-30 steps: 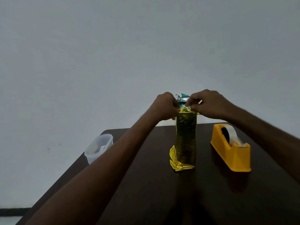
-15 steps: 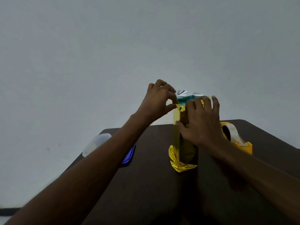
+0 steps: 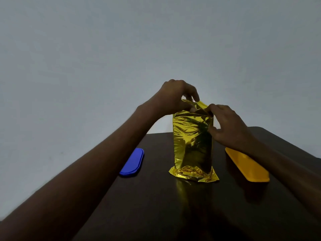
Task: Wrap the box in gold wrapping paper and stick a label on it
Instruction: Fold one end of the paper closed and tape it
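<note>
A tall box wrapped in shiny gold wrapping paper (image 3: 192, 143) stands upright in the middle of the dark table (image 3: 156, 206), its broad face towards me. Crumpled folded paper flares out at its foot. My left hand (image 3: 175, 98) pinches the loose gold paper at the top left corner. My right hand (image 3: 225, 124) grips the top right edge, fingers curled on the paper and thumb against the box's side. The box itself is hidden under the paper. No label is in view.
A blue lid (image 3: 132, 162) lies flat on the table left of the box. A yellow tape dispenser (image 3: 246, 166) sits to the right, partly behind my right forearm. A plain grey wall fills the background.
The box now shows its broad face, having shown its narrow side before. The teal top is now covered by gold paper. Both hands hold the paper at the top corners.
</note>
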{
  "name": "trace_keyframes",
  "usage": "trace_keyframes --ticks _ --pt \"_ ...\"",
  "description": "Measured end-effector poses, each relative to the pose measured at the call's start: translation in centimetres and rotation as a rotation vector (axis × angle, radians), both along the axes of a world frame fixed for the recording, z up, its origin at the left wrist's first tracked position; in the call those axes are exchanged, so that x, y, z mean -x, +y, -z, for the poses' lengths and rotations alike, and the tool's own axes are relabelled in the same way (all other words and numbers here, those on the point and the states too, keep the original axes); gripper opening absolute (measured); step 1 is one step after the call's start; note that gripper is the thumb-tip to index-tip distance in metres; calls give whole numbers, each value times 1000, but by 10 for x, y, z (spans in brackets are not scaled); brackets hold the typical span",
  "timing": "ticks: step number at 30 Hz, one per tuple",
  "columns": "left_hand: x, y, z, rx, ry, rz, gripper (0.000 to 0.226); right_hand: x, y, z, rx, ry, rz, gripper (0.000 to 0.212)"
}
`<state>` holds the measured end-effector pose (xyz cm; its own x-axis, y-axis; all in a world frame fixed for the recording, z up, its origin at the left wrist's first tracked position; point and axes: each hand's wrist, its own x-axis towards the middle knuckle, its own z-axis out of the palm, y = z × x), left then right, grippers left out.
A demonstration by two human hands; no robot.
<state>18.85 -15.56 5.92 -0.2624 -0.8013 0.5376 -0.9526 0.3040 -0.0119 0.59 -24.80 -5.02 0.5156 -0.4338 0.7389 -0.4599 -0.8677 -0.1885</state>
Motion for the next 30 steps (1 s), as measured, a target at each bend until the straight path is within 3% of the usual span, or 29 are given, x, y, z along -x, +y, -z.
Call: trace_keyframes --ticks 3,5,13,18,23,26,30 --pt "-5 -3 -2 -26 -88 -106 22 5 -4 -3 -55 -20 -64 35" --pt "-6 -2 -6 -22 -55 -83 13 6 -6 -3 -69 -13 -73 33" --pt "-4 2 -19 -21 -36 -20 11 7 -6 -9 -34 -24 -77 17" --pt "-7 -2 -17 -50 -124 -152 24 6 -5 -22 -195 -105 -104 29" --pt "-5 10 -27 -52 -49 -49 18 -1 -7 -46 -290 -107 -72 33" --pt "-15 11 -31 -114 -56 -101 26 -6 -6 -54 -317 -78 -84 35" --pt "-23 10 -39 -191 -56 -172 10 -7 -4 -59 -304 -83 -86 36"
